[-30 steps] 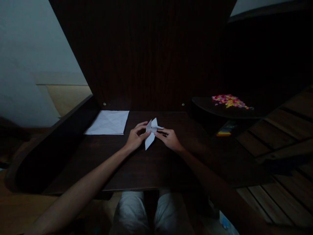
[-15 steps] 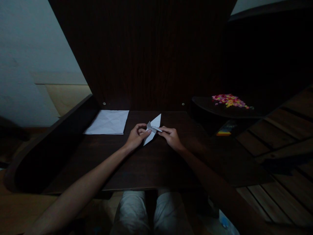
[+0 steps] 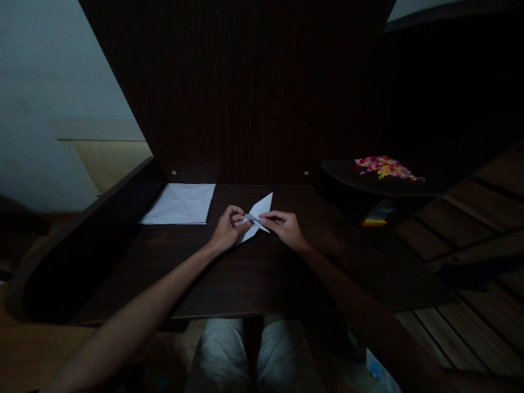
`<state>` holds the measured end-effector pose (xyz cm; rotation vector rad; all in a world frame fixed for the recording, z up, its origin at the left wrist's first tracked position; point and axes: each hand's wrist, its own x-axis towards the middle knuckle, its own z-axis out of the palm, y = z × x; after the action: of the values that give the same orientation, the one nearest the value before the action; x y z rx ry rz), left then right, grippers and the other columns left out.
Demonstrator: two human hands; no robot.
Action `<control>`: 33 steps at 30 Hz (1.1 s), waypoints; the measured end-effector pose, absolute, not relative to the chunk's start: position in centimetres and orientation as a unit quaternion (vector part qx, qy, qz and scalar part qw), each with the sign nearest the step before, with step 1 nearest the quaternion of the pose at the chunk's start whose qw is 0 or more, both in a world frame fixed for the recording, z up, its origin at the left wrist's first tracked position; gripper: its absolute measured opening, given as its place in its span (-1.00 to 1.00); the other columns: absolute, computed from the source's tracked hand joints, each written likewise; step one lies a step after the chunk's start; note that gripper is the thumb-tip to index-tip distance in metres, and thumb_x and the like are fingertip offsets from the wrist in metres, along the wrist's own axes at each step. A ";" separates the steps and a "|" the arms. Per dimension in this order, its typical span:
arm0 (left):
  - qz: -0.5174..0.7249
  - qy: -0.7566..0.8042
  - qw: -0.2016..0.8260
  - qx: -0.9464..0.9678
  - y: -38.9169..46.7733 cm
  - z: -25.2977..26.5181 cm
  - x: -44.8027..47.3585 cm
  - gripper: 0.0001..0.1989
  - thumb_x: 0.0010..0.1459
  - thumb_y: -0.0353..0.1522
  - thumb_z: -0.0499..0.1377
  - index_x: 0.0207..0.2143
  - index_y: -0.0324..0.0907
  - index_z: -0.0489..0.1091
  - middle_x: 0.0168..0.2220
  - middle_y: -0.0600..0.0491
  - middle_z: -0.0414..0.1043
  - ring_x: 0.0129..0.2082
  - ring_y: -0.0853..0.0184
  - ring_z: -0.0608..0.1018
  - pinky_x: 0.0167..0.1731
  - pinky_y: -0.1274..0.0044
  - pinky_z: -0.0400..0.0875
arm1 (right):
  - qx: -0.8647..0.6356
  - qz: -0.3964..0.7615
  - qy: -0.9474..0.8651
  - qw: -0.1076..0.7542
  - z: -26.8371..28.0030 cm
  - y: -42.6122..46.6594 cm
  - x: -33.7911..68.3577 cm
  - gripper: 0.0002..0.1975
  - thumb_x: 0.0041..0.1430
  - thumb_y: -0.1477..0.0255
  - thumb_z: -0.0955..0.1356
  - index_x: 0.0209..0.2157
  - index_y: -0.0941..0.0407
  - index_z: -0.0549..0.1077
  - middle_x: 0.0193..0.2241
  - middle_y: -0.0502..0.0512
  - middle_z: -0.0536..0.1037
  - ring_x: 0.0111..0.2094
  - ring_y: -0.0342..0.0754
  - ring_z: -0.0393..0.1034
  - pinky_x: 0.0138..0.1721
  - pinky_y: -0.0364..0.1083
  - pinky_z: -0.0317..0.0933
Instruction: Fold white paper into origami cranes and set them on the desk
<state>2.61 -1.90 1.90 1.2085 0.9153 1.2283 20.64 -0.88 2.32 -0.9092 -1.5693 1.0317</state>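
A white folded-paper figure (image 3: 262, 206), shaped like an origami crane with pointed flaps, is held between my two hands just above the dark desk (image 3: 245, 278). My left hand (image 3: 228, 227) pinches its left side, thumb on top and fingers curled behind. From the right, my right hand (image 3: 285, 226) grips the folded middle between thumb and fingers. One long flap points up and away, another down toward me, and a narrow point sticks out at the lower right. Fingertips hide part of the centre folds.
Left of my hands lies a stack of creased white paper sheets (image 3: 180, 203). A raised dark side panel (image 3: 82, 234) borders the desk on the left. Small pink, red and yellow pieces (image 3: 385, 166) are heaped on a curved shelf (image 3: 344, 173) at the right.
My right hand has shifted slightly left, onto the figure's middle. The paper has turned a little, its upper flap now farther right and its narrow point angled lower.
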 end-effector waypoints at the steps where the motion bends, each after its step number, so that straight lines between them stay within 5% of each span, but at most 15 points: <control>1: 0.523 0.386 0.560 0.514 -1.9 1.9 2.6 -0.51 -0.22 -0.27 0.36 -0.35 -0.15 0.12 -0.49 0.18 0.40 -0.49 0.44 0.50 -0.44 0.60 0.32 | -0.376 0.425 -0.652 0.504 2.2 -0.8 20.6 -0.77 -0.09 0.29 0.46 -0.37 0.11 0.58 -0.33 0.12 0.61 -0.30 0.00 0.49 -0.23 -0.03 0.33; 15: 0.473 0.430 0.502 0.583 -2.2 2.3 2.4 -0.81 -0.14 -0.30 0.30 -0.46 -0.22 0.45 -0.46 0.06 0.49 -0.50 0.37 0.46 -0.46 0.55 0.30 | -0.352 0.476 -0.640 0.490 2.0 -0.6 20.6 -0.78 -0.10 0.29 0.46 -0.38 0.11 0.58 -0.33 0.11 0.61 -0.29 0.01 0.50 -0.22 -0.02 0.35; 20: 0.452 0.444 0.498 0.592 -2.3 2.8 2.2 -0.86 -0.15 -0.33 0.26 -0.48 -0.21 0.52 -0.44 0.03 0.53 -0.38 0.26 0.50 -0.29 0.48 0.32 | -0.354 0.489 -0.638 0.478 2.0 -0.5 20.6 -0.76 -0.11 0.28 0.46 -0.35 0.09 0.60 -0.29 0.11 0.61 -0.23 0.05 0.50 -0.15 0.02 0.35; 33: 0.438 0.447 0.509 0.590 -2.5 3.1 2.2 -0.68 -0.09 -0.13 0.29 -0.50 -0.25 0.52 -0.50 0.07 0.48 -0.44 0.37 0.43 -0.35 0.56 0.25 | -0.373 0.488 -0.637 0.466 1.9 -0.4 20.9 -0.68 -0.15 0.28 0.48 -0.29 0.09 0.59 -0.26 0.12 0.61 -0.20 0.06 0.50 -0.11 0.01 0.32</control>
<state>2.23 -2.49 3.07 1.4220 1.0779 1.0561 20.93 -0.38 1.95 -0.9163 -1.5642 1.1983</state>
